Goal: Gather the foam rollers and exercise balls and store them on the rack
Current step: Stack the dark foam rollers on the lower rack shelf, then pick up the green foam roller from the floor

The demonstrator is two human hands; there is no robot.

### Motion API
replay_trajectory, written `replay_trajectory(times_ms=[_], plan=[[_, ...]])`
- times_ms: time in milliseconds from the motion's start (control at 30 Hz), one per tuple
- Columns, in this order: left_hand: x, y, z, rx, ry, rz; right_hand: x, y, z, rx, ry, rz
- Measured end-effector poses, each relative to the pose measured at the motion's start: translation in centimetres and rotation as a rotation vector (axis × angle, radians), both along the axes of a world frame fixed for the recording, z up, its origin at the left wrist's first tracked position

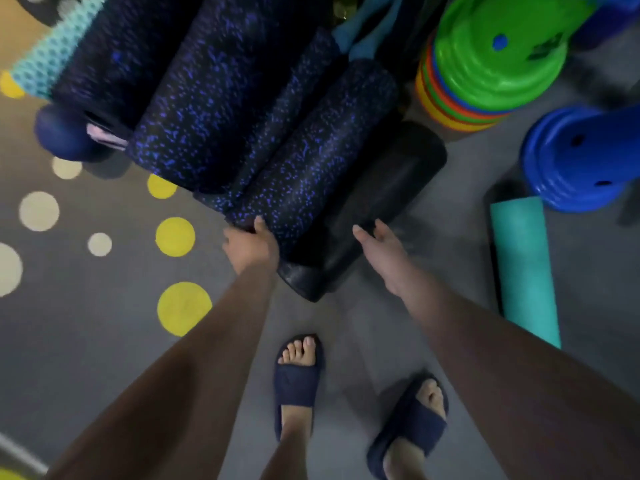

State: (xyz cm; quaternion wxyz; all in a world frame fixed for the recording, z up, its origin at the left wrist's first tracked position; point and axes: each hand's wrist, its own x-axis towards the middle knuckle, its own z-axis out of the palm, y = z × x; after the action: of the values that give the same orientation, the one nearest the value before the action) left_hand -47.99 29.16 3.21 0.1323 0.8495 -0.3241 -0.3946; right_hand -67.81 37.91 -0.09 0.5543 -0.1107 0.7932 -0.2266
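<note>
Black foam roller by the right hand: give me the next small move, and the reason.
Probably curl the right hand round the near end of the black roller. That hand is open at its edge, holding nothing, while the left hand grips the end of the speckled roller beside it. The teal roller lies apart on the floor and can wait.

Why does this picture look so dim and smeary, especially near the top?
Head view: dim, flat light; motion blur smears the speckled foam rollers and teal knobbly roller up top; the sandal below looks sharper; wide-angle lens splays both arms outward.
</note>
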Motion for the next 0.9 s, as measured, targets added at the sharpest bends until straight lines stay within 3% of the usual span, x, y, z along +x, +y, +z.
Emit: replay_trajectory(times_ms=[100,167,233,333,500,600,700,800,833,900], plan=[[-2.9,3.2,3.0,-0.23,-0.276,-0.142,-1.8,1.9,1.7,0.009,0.052,-0.007],[-5.7,6.2,4.4,-0.307,-0.269,-0.279,-4.5,4.6,3.2,0.049,0.111,-0.072],[-9.8,9.2,4.5,-0.211,-0.095,-0.502,-7.7,7.9,4.8,0.095,0.179,-0.124],[-18.1,15.1,3.7,0.205,0.245,-0.926,-12.9,14.6,5.1,0.145,0.365,-0.165],[-30.4,21.7,-2.9,0.233,0.426,-1.057,-21.7,24.8,-0.7,0.337,0.604,0.052],[-33.1,24.1,-7.8,0.079,0.344,-1.129,-26.5,30.2,-5.2,0.564,0.517,0.135],[-32.1,26.2,-8.7,0.038,0.335,-1.212,-26.3,35.1,-6.7,0.533,0.381,0.11],[-30.3,26.6,-4.5,0.049,0.227,-1.282,-22.8,38.0,-2.8,0.484,0.36,0.086],[-29.8,26.5,-2.8,0.06,0.183,-1.384,-21.6,38.2,-0.4,0.465,0.329,0.046],[-29.9,27.0,1.7,-0.074,0.043,-1.828,-19.8,38.4,5.3,0.435,0.239,-0.032]])
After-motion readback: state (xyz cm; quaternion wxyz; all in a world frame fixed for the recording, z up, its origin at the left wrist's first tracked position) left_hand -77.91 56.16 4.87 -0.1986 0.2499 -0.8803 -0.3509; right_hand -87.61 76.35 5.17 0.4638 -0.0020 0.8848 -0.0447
